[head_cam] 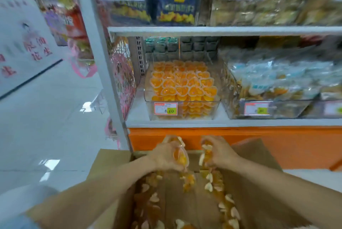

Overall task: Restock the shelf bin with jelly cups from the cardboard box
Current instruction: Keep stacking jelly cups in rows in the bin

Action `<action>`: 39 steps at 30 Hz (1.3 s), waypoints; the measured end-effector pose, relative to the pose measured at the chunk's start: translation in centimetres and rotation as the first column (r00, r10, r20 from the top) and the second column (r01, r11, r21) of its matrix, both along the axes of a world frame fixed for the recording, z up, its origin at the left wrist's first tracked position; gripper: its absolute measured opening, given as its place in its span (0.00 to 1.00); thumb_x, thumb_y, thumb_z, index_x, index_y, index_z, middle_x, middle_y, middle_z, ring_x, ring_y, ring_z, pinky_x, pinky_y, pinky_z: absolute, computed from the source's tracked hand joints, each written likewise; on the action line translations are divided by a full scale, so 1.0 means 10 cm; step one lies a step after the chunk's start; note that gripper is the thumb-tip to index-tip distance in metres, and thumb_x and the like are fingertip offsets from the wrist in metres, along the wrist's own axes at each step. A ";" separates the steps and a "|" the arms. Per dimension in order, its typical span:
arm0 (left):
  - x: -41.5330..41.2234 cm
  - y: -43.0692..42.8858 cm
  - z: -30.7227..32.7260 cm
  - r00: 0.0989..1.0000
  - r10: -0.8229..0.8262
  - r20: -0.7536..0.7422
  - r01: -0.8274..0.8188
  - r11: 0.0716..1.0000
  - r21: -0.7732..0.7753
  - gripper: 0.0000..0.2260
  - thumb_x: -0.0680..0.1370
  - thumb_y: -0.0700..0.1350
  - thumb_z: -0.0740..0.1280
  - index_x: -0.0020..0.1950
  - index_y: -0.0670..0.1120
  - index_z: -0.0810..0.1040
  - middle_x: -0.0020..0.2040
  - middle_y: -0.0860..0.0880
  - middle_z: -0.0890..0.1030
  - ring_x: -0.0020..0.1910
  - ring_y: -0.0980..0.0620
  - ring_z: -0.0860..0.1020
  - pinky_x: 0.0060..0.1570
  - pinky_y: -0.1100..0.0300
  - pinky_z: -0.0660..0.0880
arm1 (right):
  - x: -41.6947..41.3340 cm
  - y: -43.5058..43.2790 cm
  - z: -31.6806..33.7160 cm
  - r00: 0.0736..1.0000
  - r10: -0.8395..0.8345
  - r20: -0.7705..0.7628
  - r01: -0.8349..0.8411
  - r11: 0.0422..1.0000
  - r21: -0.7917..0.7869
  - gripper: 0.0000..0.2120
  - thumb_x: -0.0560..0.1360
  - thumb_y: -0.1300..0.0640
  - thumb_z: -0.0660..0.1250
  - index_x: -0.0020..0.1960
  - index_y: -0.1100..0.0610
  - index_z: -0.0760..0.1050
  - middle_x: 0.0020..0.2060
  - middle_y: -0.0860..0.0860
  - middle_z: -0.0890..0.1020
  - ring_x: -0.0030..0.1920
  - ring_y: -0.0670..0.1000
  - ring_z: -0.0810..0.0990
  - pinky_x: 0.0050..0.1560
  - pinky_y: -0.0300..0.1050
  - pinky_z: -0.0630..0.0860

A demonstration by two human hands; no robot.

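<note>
A shop aisle with a pale glossy floor (pixel 46 117) is seen, and a white shelf (pixel 222 122) is mounted above an orange base panel (pixel 277 145). The goods on the upper tier are smeared by blur and their tags cannot be read. The packets in the neighbouring bin (pixel 268 88) are equally indistinct. The cardboard box (pixel 109 162) is cut off by the lower edge, and parts of its inside are covered by the forearms.

The clear shelf bin (pixel 185 117) is placed on the shelf, with a price label (pixel 166 108) reading 8.60 fixed to its front wall. It is filled nearly to the rim with jelly cups (pixel 183 82): small heart-shaped tubs with orange filling, packed in layers. Loose cups (pixel 227 201) of the same kind are strewn along the inside of the box, some turned pale side up.

Above the far end of the box, a handful of cups (pixel 180 156) is clasped in the left hand (pixel 166 156), fingers curled round it. A second cluster (pixel 204 153) is gripped likewise in the right hand (pixel 220 153). How many cups are held in each cannot be counted.
</note>
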State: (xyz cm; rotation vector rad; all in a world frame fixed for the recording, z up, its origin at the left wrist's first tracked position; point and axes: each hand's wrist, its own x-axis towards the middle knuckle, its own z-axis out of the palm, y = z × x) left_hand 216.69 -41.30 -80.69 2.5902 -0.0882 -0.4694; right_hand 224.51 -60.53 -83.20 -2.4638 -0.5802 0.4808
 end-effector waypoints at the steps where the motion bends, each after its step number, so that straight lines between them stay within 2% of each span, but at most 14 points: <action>1: -0.03 0.03 0.15 0.999 0.012 0.046 -0.010 0.999 -0.040 0.37 0.58 0.62 0.68 0.64 0.49 0.70 0.62 0.54 0.64 0.69 0.53 0.58 0.66 0.62 0.61 | 0.00 -0.01 0.20 0.999 -0.010 0.033 0.009 0.999 0.051 0.31 0.61 0.64 0.78 0.51 0.40 0.66 0.61 0.51 0.67 0.59 0.52 0.70 0.45 0.36 0.71; 4: -0.08 0.13 0.63 0.974 0.051 0.220 -0.019 0.989 -0.148 0.36 0.54 0.65 0.69 0.59 0.51 0.72 0.59 0.58 0.63 0.66 0.57 0.61 0.58 0.73 0.60 | 0.07 -0.06 0.76 0.996 -0.029 0.082 0.007 0.967 0.256 0.31 0.58 0.67 0.79 0.48 0.40 0.69 0.61 0.54 0.70 0.51 0.54 0.77 0.37 0.36 0.78; 6: -0.01 0.17 0.94 0.950 0.082 0.303 -0.035 0.987 -0.155 0.31 0.60 0.58 0.77 0.59 0.50 0.73 0.63 0.57 0.61 0.66 0.58 0.62 0.57 0.72 0.59 | 0.17 -0.06 1.13 0.994 -0.017 0.112 -0.026 0.927 0.374 0.31 0.58 0.67 0.79 0.48 0.40 0.72 0.64 0.51 0.69 0.52 0.57 0.77 0.37 0.47 0.82; 8: 0.16 0.23 1.24 0.935 0.082 0.344 -0.052 0.994 -0.097 0.28 0.65 0.51 0.78 0.60 0.46 0.73 0.67 0.53 0.59 0.64 0.57 0.62 0.56 0.70 0.59 | 0.30 0.02 1.45 0.984 -0.038 0.176 -0.039 0.910 0.414 0.31 0.59 0.68 0.79 0.46 0.38 0.71 0.66 0.50 0.67 0.54 0.54 0.75 0.38 0.50 0.82; 12: 0.72 0.37 1.61 0.926 0.114 0.361 -0.122 0.993 -0.002 0.31 0.66 0.53 0.77 0.64 0.42 0.72 0.71 0.48 0.58 0.70 0.50 0.61 0.68 0.60 0.61 | 0.69 0.32 1.84 0.944 -0.101 0.315 -0.025 0.928 0.372 0.29 0.59 0.67 0.79 0.50 0.44 0.71 0.69 0.49 0.68 0.67 0.55 0.67 0.45 0.42 0.77; 15: 1.19 0.45 1.65 0.929 0.174 0.327 -0.201 0.978 0.049 0.36 0.67 0.55 0.76 0.69 0.42 0.67 0.72 0.45 0.55 0.71 0.45 0.61 0.70 0.54 0.62 | 1.03 0.56 1.85 0.940 -0.127 0.318 0.025 0.951 0.307 0.29 0.59 0.64 0.79 0.53 0.47 0.71 0.68 0.50 0.69 0.65 0.55 0.70 0.53 0.45 0.76; 18: 1.58 0.51 1.61 0.924 0.232 0.304 -0.266 0.961 0.076 0.40 0.68 0.56 0.74 0.73 0.44 0.61 0.74 0.44 0.55 0.72 0.43 0.60 0.69 0.52 0.62 | 1.36 0.75 1.78 0.948 -0.125 0.294 0.050 0.967 0.250 0.29 0.61 0.63 0.79 0.57 0.50 0.72 0.65 0.54 0.71 0.63 0.56 0.71 0.52 0.42 0.72; 22: 1.97 0.62 1.50 0.929 0.246 0.275 -0.263 0.964 0.026 0.36 0.68 0.55 0.75 0.71 0.47 0.66 0.69 0.45 0.68 0.69 0.44 0.67 0.66 0.54 0.66 | 1.67 0.91 1.76 0.957 -0.132 0.257 0.084 0.978 0.190 0.35 0.63 0.62 0.78 0.67 0.56 0.69 0.61 0.56 0.76 0.61 0.55 0.75 0.56 0.43 0.73; 26: 2.19 0.67 1.43 0.946 0.215 0.242 -0.238 0.969 0.069 0.33 0.67 0.56 0.75 0.68 0.47 0.70 0.64 0.47 0.74 0.64 0.46 0.72 0.62 0.55 0.71 | 1.86 0.98 1.74 0.970 -0.083 0.226 0.063 0.993 0.096 0.24 0.66 0.60 0.76 0.60 0.59 0.75 0.56 0.55 0.79 0.54 0.53 0.77 0.46 0.38 0.70; 29: 2.26 0.69 1.35 0.965 0.181 0.190 -0.203 0.973 0.107 0.36 0.67 0.58 0.74 0.70 0.47 0.67 0.67 0.47 0.72 0.65 0.47 0.71 0.63 0.55 0.70 | 1.93 1.01 1.67 0.970 -0.055 0.237 0.044 0.998 0.050 0.26 0.65 0.59 0.77 0.62 0.58 0.74 0.57 0.55 0.79 0.56 0.54 0.78 0.49 0.39 0.72; 32: 2.28 0.72 1.28 0.968 0.172 0.185 -0.194 0.975 0.107 0.39 0.66 0.59 0.74 0.73 0.49 0.63 0.70 0.47 0.69 0.67 0.46 0.69 0.65 0.55 0.67 | 2.01 0.98 1.59 0.980 -0.050 0.193 0.030 0.994 0.105 0.31 0.64 0.59 0.79 0.65 0.56 0.73 0.59 0.54 0.79 0.59 0.53 0.77 0.51 0.38 0.71; 36: 2.29 0.75 1.32 0.973 0.160 0.164 -0.174 0.982 0.074 0.37 0.67 0.59 0.74 0.71 0.49 0.65 0.69 0.47 0.70 0.66 0.45 0.69 0.65 0.54 0.68 | 2.04 0.94 1.57 0.986 -0.098 0.132 0.067 0.972 0.224 0.26 0.68 0.50 0.75 0.63 0.57 0.74 0.57 0.52 0.79 0.58 0.52 0.77 0.54 0.38 0.72; 37: 2.27 0.76 1.33 0.971 0.162 0.177 -0.175 0.983 0.059 0.34 0.69 0.58 0.72 0.71 0.49 0.66 0.68 0.48 0.70 0.67 0.45 0.69 0.65 0.55 0.68 | 2.04 0.94 1.57 0.985 -0.119 0.123 0.086 0.965 0.248 0.23 0.70 0.49 0.73 0.62 0.58 0.75 0.53 0.50 0.80 0.55 0.51 0.77 0.50 0.36 0.73; 39: 2.23 0.76 1.35 0.963 0.174 0.208 -0.184 0.982 0.031 0.27 0.74 0.58 0.66 0.68 0.47 0.69 0.66 0.46 0.71 0.66 0.45 0.70 0.63 0.56 0.68 | 2.03 0.94 1.57 0.980 -0.156 0.126 0.112 0.947 0.300 0.18 0.74 0.51 0.69 0.61 0.58 0.75 0.42 0.46 0.76 0.43 0.47 0.77 0.33 0.25 0.69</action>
